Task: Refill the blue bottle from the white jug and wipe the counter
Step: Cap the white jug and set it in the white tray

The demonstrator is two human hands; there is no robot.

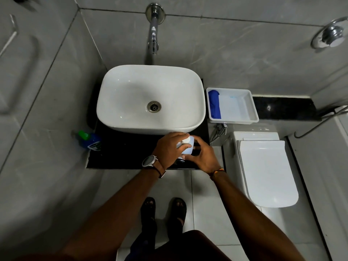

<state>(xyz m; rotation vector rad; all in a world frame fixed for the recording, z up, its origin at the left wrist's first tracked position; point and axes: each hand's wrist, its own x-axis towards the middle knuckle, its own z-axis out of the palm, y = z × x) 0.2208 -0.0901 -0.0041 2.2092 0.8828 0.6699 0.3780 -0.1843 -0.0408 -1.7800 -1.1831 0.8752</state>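
Note:
The white jug stands on the black counter just in front of the basin's right corner. My left hand covers its top, fingers curled round the white cap. My right hand grips the jug's body from the right side. The blue bottle with a green cap lies tilted at the counter's far left edge, apart from both hands. A folded blue cloth rests along the left side of a white tray to the right of the basin.
A white basin fills most of the counter under a chrome wall tap. A white toilet with its lid down stands at the right. Tiled walls close in on the left and behind. My sandalled feet are on the floor tiles.

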